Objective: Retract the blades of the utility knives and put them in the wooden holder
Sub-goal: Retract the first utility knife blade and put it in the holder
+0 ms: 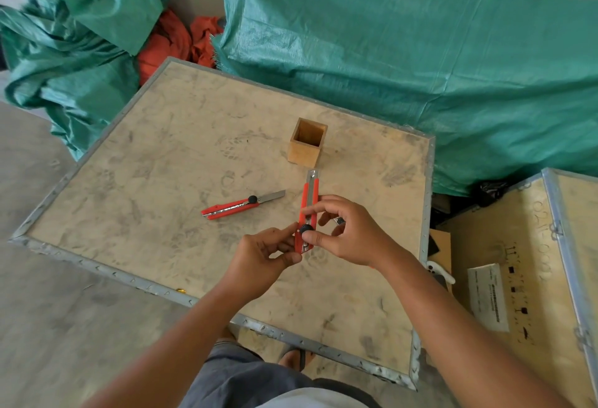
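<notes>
I hold a red utility knife [310,194] above the board, its metal tip pointing away from me toward the wooden holder [306,146]. My left hand [263,258] pinches its near end. My right hand [348,233] has thumb and finger on the black slider knob at the knife's lower part. A second red utility knife [241,205] lies flat to the left, with its blade extended toward the right. The square holder stands upright and looks empty.
The work surface is a dirty plywood crate top with a metal rim [181,297]. Green tarps [404,61] are heaped behind it. Another plywood crate [524,265] with a white label stands at the right. My sandalled foot shows below the near edge.
</notes>
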